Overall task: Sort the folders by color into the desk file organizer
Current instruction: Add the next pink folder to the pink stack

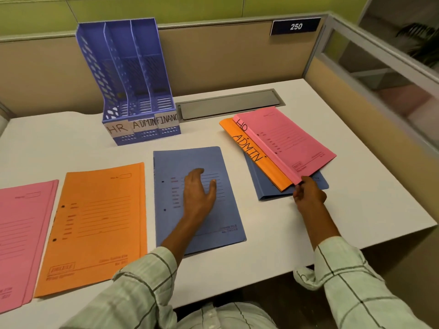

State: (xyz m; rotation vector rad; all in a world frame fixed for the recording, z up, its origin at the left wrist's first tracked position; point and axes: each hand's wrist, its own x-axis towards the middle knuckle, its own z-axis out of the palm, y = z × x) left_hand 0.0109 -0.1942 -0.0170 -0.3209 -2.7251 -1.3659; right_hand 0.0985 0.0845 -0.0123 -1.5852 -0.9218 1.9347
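The right hand (308, 194) pinches the near corner of the pink folder (287, 141) that tops the stack, thumb and fingers closed on its edge, so the cover lifts and tilts away from the grip. Directly under that pinch lies an orange folder (256, 153) marked ADMIN, and beneath that a blue one (266, 186) flat on the desk (273, 222). Holding by the corner peels off one folder without dragging the two below, I judge.

The left hand (199, 188) rests open, palm down, on a separate blue folder (197, 198) to the left of the grip, holding nothing; it seems to steady that sheet or mark its place. Further left of it an orange folder (95, 224) and then another pink one (21, 238) lie flat, side by side, one of each color in a row, likely laid out as color piles.

The organizer (133, 91) stands up and left of both hands, well apart from the grip, against the partition. Its three slots look empty, tagged HR, ADMIN and FINANCE, so no folder is filed yet. The lifted pink one shows HR on its spine, which suggests the leftmost slot.
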